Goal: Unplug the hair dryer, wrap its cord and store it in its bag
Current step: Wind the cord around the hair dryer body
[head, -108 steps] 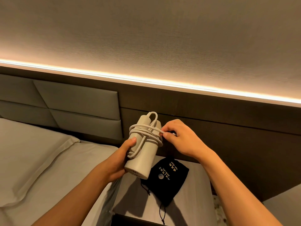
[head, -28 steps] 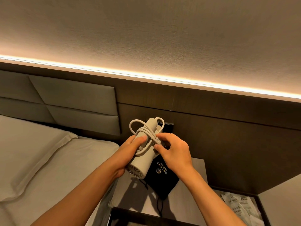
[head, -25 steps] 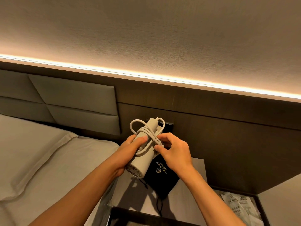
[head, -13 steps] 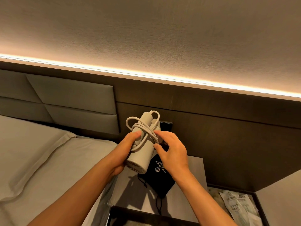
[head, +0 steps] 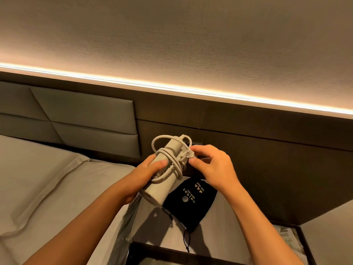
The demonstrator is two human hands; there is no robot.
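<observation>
A white folded hair dryer [head: 162,186] is held tilted in the air above the nightstand, its grille end pointing down at me. My left hand [head: 147,173] grips its barrel, thumb on top. The white cord [head: 170,159] is wound several times around the body, with a loose loop at the upper end. My right hand [head: 212,165] pinches the plug end of the cord [head: 191,154] against the dryer's right side. The black drawstring bag [head: 191,203] with gold print lies flat on the nightstand below the dryer.
The grey nightstand top [head: 219,230] stands against a dark wood wall panel [head: 267,169]. A bed with white pillows [head: 38,178] lies to the left under a padded headboard [head: 86,115]. Papers [head: 288,238] sit in a recess at the lower right.
The cord's wrapping has tightened around the dryer. My right hand has shifted from the coils to pinching the plug end at the dryer's side. The dryer stays over the bag.
</observation>
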